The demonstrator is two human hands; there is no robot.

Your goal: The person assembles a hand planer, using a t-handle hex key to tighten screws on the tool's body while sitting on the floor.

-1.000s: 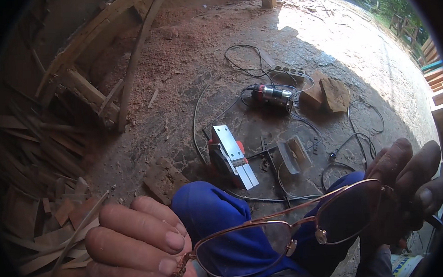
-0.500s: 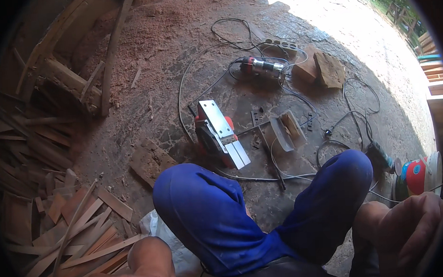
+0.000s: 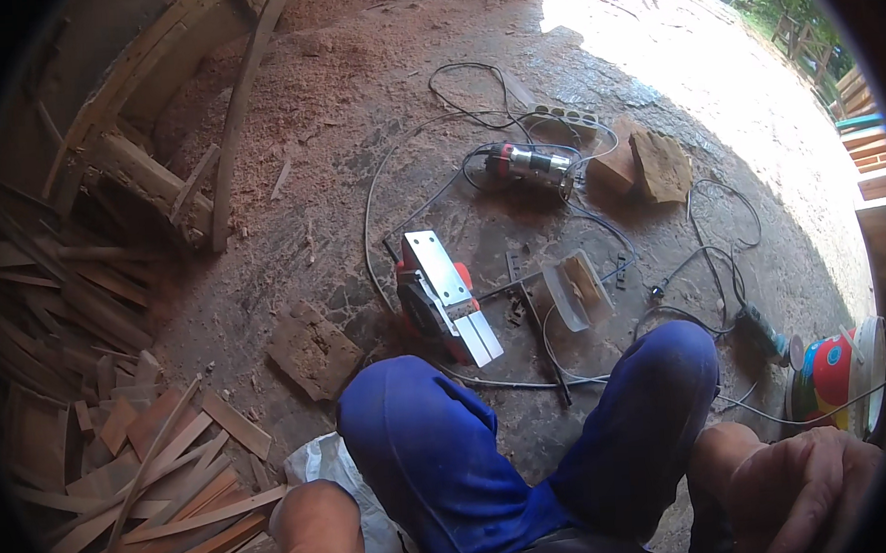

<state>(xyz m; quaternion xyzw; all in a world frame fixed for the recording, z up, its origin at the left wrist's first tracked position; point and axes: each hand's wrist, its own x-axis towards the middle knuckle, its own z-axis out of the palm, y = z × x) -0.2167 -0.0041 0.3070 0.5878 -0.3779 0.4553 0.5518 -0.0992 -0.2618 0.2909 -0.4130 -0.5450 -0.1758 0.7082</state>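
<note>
Blurred edges and the frame's rim cut off my left hand [image 3: 316,533] at the lower left, beside the wood offcuts; its fingers are hidden. My right hand [image 3: 800,488] is raised at the lower right, near a colourful bucket [image 3: 831,376]; its fingers do not show clearly. Neither hand visibly touches a tool. Beyond my blue-trousered knees, a red-bodied electric planer [image 3: 441,282] lies with its shiny metal sole upward. To its right are a clear plastic piece [image 3: 569,300] and a dark T-shaped bar [image 3: 550,346]. Farther off lies a silver-and-black power tool [image 3: 532,162] with a red band.
Wood offcuts [image 3: 187,460] pile up at the left, below a wooden frame [image 3: 147,177]. Wooden blocks [image 3: 314,350] lie around. Cables loop over the floor to a socket strip [image 3: 562,120]. An angle grinder [image 3: 762,335] rests by the bucket. Sawdust [image 3: 322,63] covers the far floor.
The view has shifted slightly, so the floor things sit a little lower. My knees have drawn closer together. My left hand has sunk farther out of the lower edge; no tool has moved.
</note>
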